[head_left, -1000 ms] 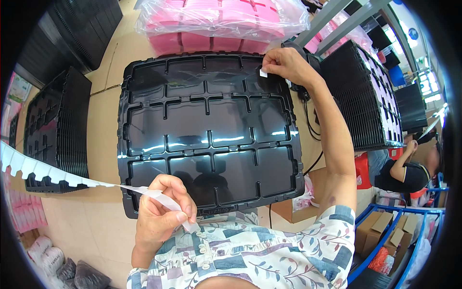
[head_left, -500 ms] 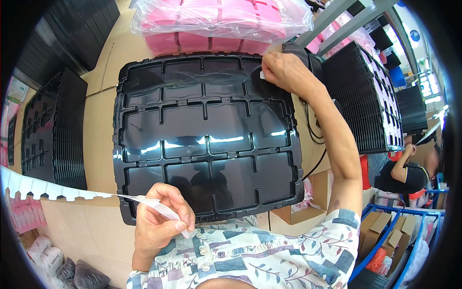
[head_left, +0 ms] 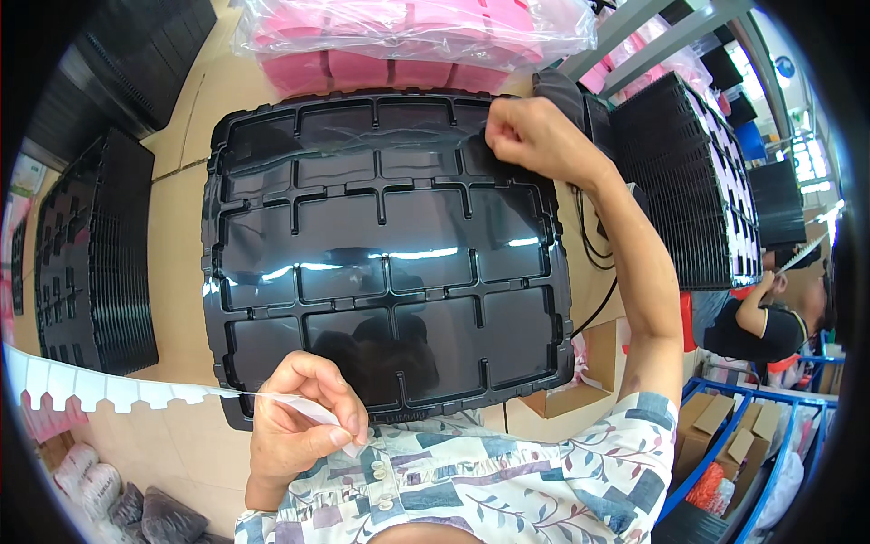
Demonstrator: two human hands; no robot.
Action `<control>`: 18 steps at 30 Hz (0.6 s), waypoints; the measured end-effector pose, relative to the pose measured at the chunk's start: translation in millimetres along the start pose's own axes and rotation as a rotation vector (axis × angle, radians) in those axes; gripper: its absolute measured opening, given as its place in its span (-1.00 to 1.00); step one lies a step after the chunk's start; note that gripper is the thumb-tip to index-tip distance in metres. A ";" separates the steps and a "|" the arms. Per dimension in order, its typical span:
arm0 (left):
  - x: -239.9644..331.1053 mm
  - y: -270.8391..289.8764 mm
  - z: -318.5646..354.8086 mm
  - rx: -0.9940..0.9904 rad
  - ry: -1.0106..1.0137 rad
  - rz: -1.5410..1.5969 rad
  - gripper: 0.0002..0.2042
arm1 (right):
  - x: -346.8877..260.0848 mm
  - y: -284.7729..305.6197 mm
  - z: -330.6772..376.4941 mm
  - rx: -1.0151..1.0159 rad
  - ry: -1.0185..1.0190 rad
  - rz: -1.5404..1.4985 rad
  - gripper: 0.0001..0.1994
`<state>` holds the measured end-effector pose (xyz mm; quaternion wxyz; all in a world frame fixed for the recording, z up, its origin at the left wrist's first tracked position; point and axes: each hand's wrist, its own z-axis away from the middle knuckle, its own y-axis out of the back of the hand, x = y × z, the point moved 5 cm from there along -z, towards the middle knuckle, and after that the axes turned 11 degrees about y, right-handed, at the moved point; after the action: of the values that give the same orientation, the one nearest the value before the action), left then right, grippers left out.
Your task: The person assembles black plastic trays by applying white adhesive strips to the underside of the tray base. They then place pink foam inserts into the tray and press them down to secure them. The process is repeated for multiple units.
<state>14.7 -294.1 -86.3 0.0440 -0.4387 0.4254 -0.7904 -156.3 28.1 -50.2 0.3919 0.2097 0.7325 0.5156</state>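
Note:
A black plastic tray [head_left: 426,204] with raised ribs and shallow compartments lies in front of me, its glossy surface catching bands of light. By its near left corner, my left hand [head_left: 299,431] pinches a long white strip [head_left: 118,390] between thumb and fingers. The strip has a notched lower edge and runs off to the left; its end curls through my fingers. Over the tray's far right corner, my right hand [head_left: 544,140] is closed with its fingertips tucked down. Whatever it may hold is hidden; I cannot tell if it touches the tray.
Pink pieces in clear plastic [head_left: 399,54] sit beyond the tray. Stacks of black trays stand left [head_left: 95,254] and right [head_left: 675,181]. A black cable [head_left: 594,313] runs beside the tray. An open carton [head_left: 580,381] lies near right; a co-worker [head_left: 761,317] is at far right.
The tray appears slightly further left and up in view. A white bit seen at my right fingertips is now out of sight. The strip hangs a little lower at the left.

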 end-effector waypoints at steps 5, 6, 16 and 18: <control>2.2 -3.9 -3.2 0.029 -0.073 0.066 -0.70 | 38.1 17.5 27.4 0.563 -0.355 -0.646 -0.86; 2.8 -4.0 -3.2 0.040 -0.090 0.070 -0.72 | 42.9 16.5 34.4 0.590 -0.375 -0.818 -0.87; 6.3 -14.3 -17.1 0.132 -0.036 -0.148 -0.83 | -68.0 -10.1 56.0 0.434 -0.281 -1.387 -0.89; 4.7 -24.2 -21.7 0.124 -0.005 -0.144 -0.80 | -105.4 -18.9 47.3 0.262 -0.274 -1.311 -0.84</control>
<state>3.3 -267.1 -71.5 0.0152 -0.4664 0.3428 -0.8153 -53.4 -26.1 -37.5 0.6840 -0.1682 0.7083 0.0472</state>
